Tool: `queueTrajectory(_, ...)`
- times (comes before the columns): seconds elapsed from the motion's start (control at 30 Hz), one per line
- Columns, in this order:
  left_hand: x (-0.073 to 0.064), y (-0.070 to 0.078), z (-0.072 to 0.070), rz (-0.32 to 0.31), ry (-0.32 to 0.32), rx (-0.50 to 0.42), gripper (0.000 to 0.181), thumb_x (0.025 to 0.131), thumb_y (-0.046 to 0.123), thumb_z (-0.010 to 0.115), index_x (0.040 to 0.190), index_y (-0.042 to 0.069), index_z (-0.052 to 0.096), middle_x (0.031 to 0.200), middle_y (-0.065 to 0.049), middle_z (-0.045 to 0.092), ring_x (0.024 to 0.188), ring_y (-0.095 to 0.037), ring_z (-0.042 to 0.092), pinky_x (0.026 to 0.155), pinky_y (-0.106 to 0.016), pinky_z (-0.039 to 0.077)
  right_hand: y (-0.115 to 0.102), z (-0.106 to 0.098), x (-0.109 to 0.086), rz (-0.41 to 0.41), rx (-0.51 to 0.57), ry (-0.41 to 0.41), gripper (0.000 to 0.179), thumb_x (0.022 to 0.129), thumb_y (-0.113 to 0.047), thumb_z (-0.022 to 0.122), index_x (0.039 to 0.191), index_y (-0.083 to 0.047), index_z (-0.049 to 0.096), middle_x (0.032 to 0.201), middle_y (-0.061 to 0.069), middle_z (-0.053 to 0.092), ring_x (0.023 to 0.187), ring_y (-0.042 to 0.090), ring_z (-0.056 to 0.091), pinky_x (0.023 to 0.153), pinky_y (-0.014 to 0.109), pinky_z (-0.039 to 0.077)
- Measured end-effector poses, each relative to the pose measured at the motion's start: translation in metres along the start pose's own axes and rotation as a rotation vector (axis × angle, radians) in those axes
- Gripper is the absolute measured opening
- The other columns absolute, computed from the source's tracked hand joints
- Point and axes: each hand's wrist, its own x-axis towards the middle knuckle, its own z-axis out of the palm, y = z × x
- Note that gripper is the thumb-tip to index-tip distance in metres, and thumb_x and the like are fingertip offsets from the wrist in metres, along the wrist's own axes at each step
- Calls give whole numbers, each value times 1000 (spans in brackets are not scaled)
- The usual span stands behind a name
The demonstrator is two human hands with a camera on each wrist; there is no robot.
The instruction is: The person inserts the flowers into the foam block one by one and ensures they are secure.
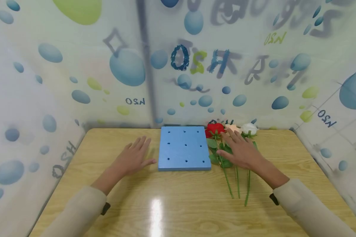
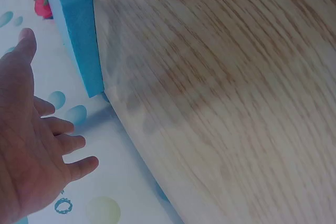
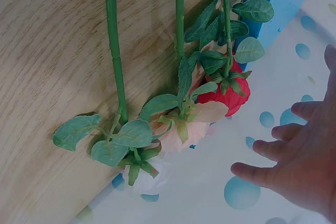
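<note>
A blue foam block (image 1: pixel 178 152) with rows of small holes lies flat near the back of the table. To its right lie three artificial roses side by side: a red rose (image 1: pixel 215 128), a peach rose (image 3: pixel 181 134) and a white rose (image 1: pixel 249 128), stems pointing toward me. My left hand (image 1: pixel 134 157) is held left of the block, fingers spread and nothing in it; its palm shows in the left wrist view. Over the roses hovers my right hand (image 1: pixel 240 148), fingers straight and spread, hiding part of the peach rose in the head view.
The wooden table (image 1: pixel 121 204) reaches back to a patterned curtain (image 1: pixel 178 89) with blue and green bubbles. More of this fabric hangs at both sides. Green leaves (image 3: pixel 131 135) stick out from the stems close to the flower heads.
</note>
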Motion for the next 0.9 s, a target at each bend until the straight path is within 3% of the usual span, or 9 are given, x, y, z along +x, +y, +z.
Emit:
queueTrajectory(0.2, 6, 4, -2, -27, 7, -40, 85, 96, 56, 48, 153, 0, 21, 157, -24, 24, 142, -42, 28, 106, -63, 32, 8, -1, 2, 27, 22, 5, 80, 96, -61, 42, 156, -12, 19, 161, 21, 11, 142, 48, 20, 101, 70, 30)
queueTrajectory(0.47, 14, 5, 4, -90, -6, -85, 83, 98, 56, 43, 153, -2, 20, 156, -24, 27, 142, -40, 29, 105, -62, 34, 22, -3, 8, 94, 66, -16, 80, 98, -59, 40, 157, -11, 16, 158, 28, 13, 139, 53, 21, 97, 73, 32)
queueTrajectory(0.77, 25, 9, 7, -165, 26, -212, 77, 99, 52, 46, 152, 0, 24, 152, -22, 35, 137, -40, 38, 105, -60, 35, 38, -3, 8, 189, 146, -75, 85, 98, -61, 35, 156, -4, 12, 158, 30, 7, 142, 51, 12, 104, 69, 26)
queueTrajectory(0.9, 29, 12, 7, -231, 25, -328, 74, 99, 47, 49, 150, -2, 27, 150, -22, 39, 135, -41, 40, 107, -59, 34, 45, -4, 9, 244, 203, -100, 85, 98, -62, 33, 156, -3, 11, 157, 32, 7, 141, 53, 12, 104, 70, 24)
